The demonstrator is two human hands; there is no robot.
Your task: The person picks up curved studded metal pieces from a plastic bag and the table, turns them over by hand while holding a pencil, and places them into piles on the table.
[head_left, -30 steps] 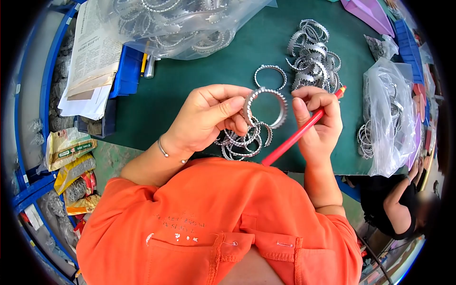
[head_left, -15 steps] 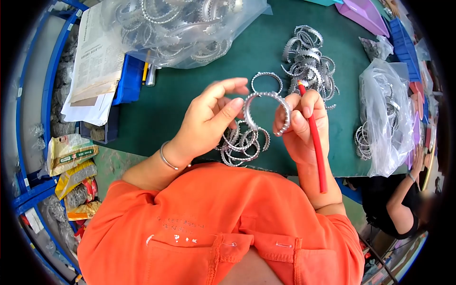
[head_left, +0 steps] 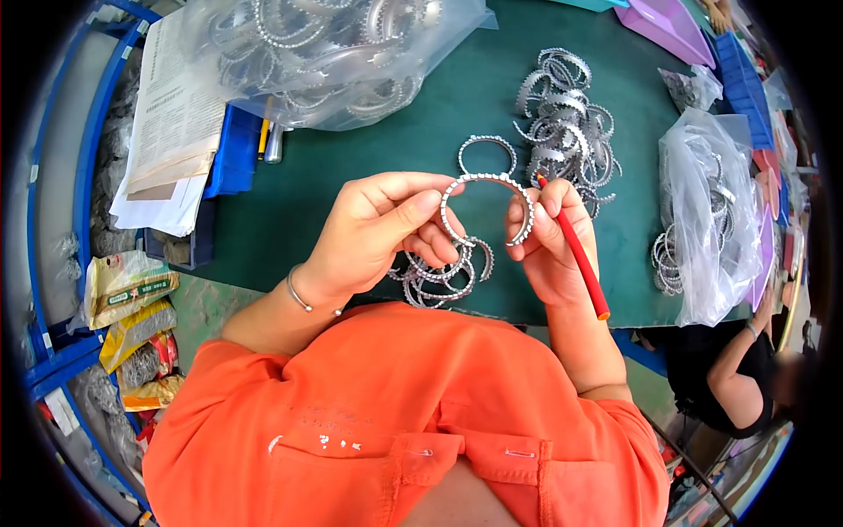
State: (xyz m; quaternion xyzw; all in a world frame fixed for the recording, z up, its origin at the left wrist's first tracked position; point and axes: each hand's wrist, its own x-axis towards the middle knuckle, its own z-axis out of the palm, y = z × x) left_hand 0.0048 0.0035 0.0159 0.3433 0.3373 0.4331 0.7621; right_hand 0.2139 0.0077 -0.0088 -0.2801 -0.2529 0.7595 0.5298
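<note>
A silver open bangle [head_left: 486, 177] with a beaded outer edge is held up over the table between my two hands, its gap facing me. My left hand [head_left: 373, 224] pinches its left side between thumb and fingers. On the opposite side, my right hand [head_left: 558, 246] grips the bangle's end and also keeps a red pencil [head_left: 583, 256] slanting across the fingers. Just beyond lies a single bangle [head_left: 487, 138] on the green table [head_left: 351, 162]. A small heap of bangles [head_left: 443, 285] sits below my left hand, and a larger pile [head_left: 571, 132] lies past my right hand.
A big clear bag of bangles [head_left: 325, 66] covers the far left. Papers [head_left: 167, 114] rest by a blue bin [head_left: 233, 154]. Another plastic bag [head_left: 707, 228] lies right, near a purple tray [head_left: 669, 31]. A person in black [head_left: 716, 378] sits at lower right.
My left fingers have closed on the bangle's left side, where they were spread beside it. The bangle has turned edge-up slightly, and the pencil's lower end has swung up.
</note>
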